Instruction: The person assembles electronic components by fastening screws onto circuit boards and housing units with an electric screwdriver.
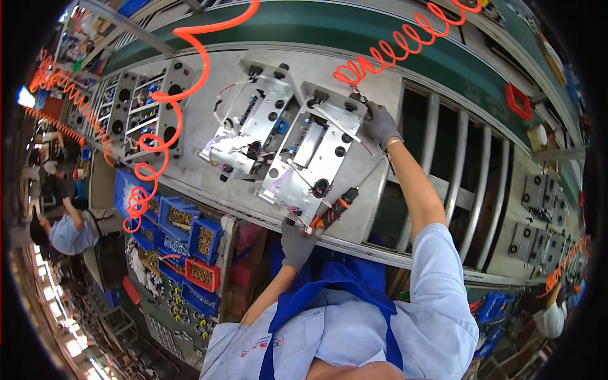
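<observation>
Two silvery sheet-metal chassis with wires, black feet and a long slot lie side by side on the bench. At the near end of the right-hand chassis [310, 155], my left hand [296, 244], in a grey glove, is closed on its edge. My right hand [382, 123], also gloved, is at that chassis's far right corner. Its fingers are closed around the fitting end of an orange coiled air hose [354, 75]; any tool there is mostly hidden. An orange-and-black screwdriver [334, 210] lies slanted beside my left hand. The other chassis [247, 123] is just to the left.
Blue bins [174, 215] and a red bin [202, 273] of small brass-coloured parts stand below left. A second orange coiled hose [180, 120] hangs on the left. Metal rollers [457, 171] run right of the bench plate. A green conveyor [285, 25] passes behind. People work farther off.
</observation>
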Available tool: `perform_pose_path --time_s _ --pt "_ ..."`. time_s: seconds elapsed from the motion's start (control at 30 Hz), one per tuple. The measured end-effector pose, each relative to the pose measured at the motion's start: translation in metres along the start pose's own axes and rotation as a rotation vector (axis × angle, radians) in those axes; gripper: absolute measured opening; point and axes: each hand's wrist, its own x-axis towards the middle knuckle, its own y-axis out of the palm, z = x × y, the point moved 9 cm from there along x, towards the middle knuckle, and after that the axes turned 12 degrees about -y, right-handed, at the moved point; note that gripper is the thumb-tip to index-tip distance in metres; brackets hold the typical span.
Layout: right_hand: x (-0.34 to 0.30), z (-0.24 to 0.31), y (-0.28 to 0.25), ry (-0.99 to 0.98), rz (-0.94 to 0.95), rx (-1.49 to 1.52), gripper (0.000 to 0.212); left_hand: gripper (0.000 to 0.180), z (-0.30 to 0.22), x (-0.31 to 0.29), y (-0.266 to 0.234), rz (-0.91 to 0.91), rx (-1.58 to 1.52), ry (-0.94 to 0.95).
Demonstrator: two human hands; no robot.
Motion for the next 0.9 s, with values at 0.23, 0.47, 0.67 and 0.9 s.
perform_pose_path --time_s 0.23,0.47,0.67,0.9 --pt "-0.022 0.068 0.001 -0.235 0.216 0.303 0.037 0.083 0.003 0.098 -0.158 -0.138 -0.947 -0.243" --pt "-0.015 0.022 0.042 -0.103 -0.080 0.143 0.025 0.083 -0.044 0.182 -0.179 0.246 -0.914 -0.043" --pt "-0.058 0.037 0.059 -0.012 -0.274 0.011 0.020 0.074 -0.080 0.271 -0.194 0.399 -0.711 0.161" --pt "-0.122 0.105 0.110 0.184 -0.016 0.228 0.037 0.052 -0.083 0.388 -0.207 0.591 -0.487 0.291"
